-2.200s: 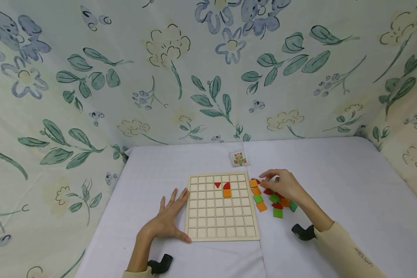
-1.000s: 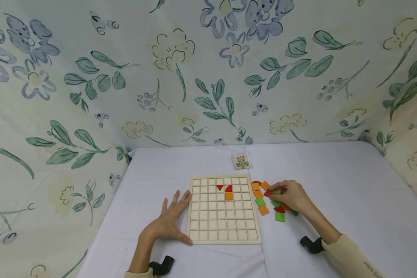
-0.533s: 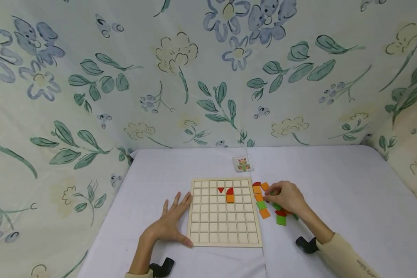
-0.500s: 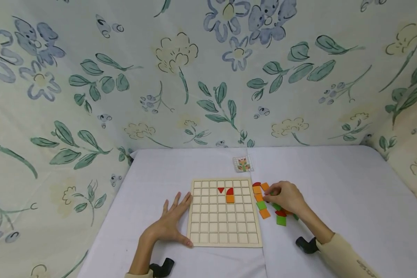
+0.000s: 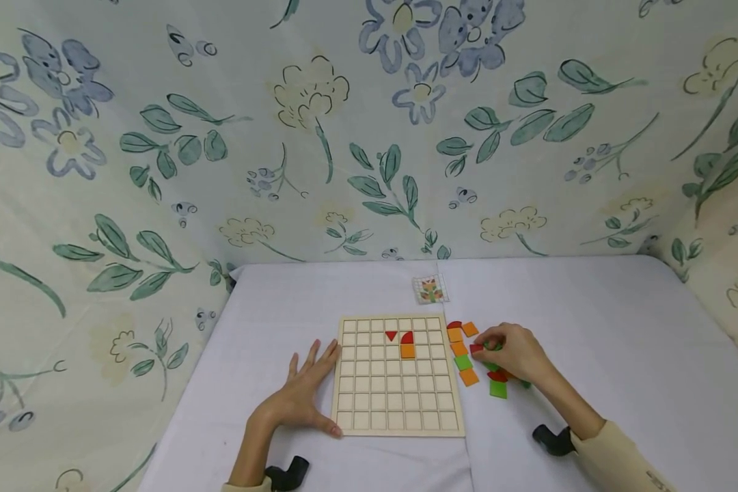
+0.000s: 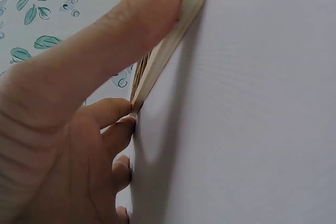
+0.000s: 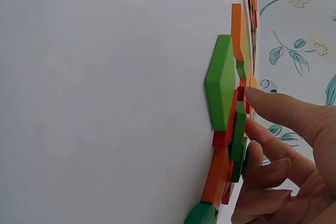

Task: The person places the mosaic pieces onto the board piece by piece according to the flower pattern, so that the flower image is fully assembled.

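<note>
A wooden grid board (image 5: pixel 385 393) lies on the white cloth. In its upper cells sit a small red triangle (image 5: pixel 391 335), a red quarter-round tile (image 5: pixel 407 337) and an orange square tile (image 5: pixel 408 351). My left hand (image 5: pixel 296 395) is spread along the board's left side, fingertips at the edge and thumb at the near corner. In the left wrist view, the thumb (image 6: pixel 121 30) overlaps the board's pale edge (image 6: pixel 170 45). To the right of the board, my right hand (image 5: pixel 516 352) pinches a red tile (image 5: pixel 476 348) between thumb and index finger, low over the pile.
Beside the board lie loose orange squares (image 5: pixel 469 377), green squares (image 5: pixel 498 389) and several red pieces, some overlapping and partly under the right hand. A small pattern card (image 5: pixel 430 290) rests behind the board. A floral cloth (image 5: pixel 369 137) hangs at the back.
My right hand has moved down from the top of the pile, gone left towards the orange tiles, then back slightly right with the red tile showing. The left hand stays at the board.
</note>
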`<state>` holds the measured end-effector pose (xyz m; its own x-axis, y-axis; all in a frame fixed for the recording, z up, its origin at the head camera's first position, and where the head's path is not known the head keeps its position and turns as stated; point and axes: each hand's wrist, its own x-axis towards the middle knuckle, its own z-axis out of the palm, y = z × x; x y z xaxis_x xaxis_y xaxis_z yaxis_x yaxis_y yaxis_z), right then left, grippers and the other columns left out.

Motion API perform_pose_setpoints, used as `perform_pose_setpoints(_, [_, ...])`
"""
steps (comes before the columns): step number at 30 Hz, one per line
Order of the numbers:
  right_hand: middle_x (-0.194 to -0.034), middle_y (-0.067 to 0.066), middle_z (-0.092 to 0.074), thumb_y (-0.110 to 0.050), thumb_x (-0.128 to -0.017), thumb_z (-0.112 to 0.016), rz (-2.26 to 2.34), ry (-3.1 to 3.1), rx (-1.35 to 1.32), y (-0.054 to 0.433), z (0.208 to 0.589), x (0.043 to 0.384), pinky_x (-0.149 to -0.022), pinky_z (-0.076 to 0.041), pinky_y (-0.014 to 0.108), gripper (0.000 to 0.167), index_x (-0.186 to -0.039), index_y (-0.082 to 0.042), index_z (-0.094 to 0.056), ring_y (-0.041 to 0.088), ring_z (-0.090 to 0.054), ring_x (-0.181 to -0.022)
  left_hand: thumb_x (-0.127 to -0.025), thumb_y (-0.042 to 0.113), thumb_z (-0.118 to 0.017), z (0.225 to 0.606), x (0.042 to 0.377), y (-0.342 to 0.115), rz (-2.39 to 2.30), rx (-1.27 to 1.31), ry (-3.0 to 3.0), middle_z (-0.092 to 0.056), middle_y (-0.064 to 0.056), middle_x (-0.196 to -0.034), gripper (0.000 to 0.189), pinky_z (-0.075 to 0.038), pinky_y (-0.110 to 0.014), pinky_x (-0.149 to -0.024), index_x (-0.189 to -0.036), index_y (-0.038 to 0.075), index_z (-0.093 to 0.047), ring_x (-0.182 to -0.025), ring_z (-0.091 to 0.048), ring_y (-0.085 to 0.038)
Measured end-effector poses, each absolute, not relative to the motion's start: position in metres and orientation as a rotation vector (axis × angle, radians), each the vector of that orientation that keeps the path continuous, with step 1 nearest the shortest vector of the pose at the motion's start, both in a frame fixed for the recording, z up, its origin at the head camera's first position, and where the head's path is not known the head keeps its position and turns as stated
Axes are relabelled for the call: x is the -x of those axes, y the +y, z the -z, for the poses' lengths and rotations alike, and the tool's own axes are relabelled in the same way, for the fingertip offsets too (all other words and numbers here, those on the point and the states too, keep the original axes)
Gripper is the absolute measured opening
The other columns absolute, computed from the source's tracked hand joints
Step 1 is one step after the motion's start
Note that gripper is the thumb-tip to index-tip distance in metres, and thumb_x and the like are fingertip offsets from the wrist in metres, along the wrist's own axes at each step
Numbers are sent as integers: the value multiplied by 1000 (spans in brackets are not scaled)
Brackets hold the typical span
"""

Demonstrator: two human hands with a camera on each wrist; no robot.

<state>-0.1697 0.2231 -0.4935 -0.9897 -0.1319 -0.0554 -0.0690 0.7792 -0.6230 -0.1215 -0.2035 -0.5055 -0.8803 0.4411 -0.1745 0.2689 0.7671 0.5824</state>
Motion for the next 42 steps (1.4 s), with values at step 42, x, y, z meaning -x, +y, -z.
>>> perform_pose_setpoints(42, [-79,6,-62,-28,-79,-89,816,2950,88,219,486,171,-54,-43,27,40,-102,1,-73,18,-53,-69,-51,52,-99,506,123,-206,-835,-598,2648,-8,-7,-176,148,12,-74,-123,-166,11,-16,-162,8,-42])
